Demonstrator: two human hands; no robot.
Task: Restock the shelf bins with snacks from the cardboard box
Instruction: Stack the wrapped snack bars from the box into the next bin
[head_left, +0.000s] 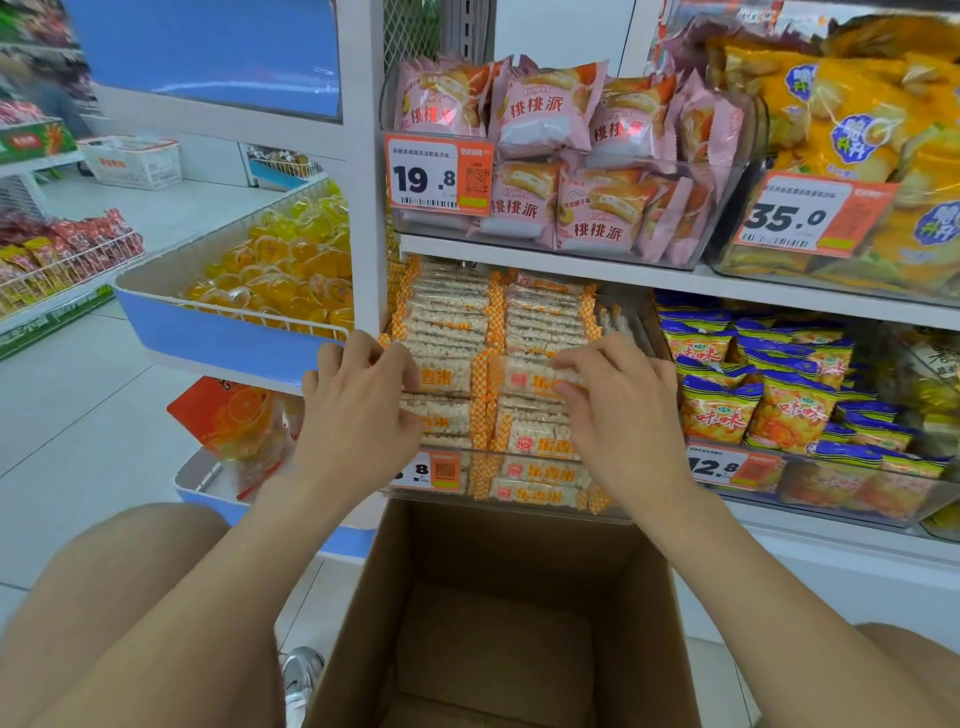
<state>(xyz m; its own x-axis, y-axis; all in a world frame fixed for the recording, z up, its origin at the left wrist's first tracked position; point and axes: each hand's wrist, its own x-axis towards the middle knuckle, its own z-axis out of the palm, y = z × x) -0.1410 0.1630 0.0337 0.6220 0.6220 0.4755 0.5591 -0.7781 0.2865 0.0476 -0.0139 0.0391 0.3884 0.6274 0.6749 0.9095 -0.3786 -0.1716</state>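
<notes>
Head view: both hands are seen reaching into a clear bin (519, 453) on the lower shelf, which is packed with rice-snack packets (447, 332) in orange-checked wrappers, laid flat in two side-by-side stacks. The left hand (358, 405) is placed at the left stack's front corner; its fingers (376, 353) are curled over the top of the packets and the thumb is pressed against their front, so the stack is gripped. The right hand (623, 415) is set on the right stack, where the upper front packet is pinched between curled fingers (569, 364) and the thumb beneath. A price tag (431, 470) is fixed to the bin's front wall, partly hidden behind the left wrist.

The cardboard box (467, 545) is stood open on the floor directly below the bin, between the person's bare knees; only its brown inner walls and bottom are shown. A grey shoe (301, 675) is seen just beside its left wall.

On the white shelf board (571, 262) above, pink pie packets (550, 109) are heaped in another clear bin, labelled 19.8 (439, 174). To their right, yellow bags (857, 130) are piled behind a 35.0 label. Blue-and-yellow snack bags (779, 395) are held in the bin just right of the rice snacks. At the left, jelly cups (291, 260) are piled in a wire basket (223, 312).
</notes>
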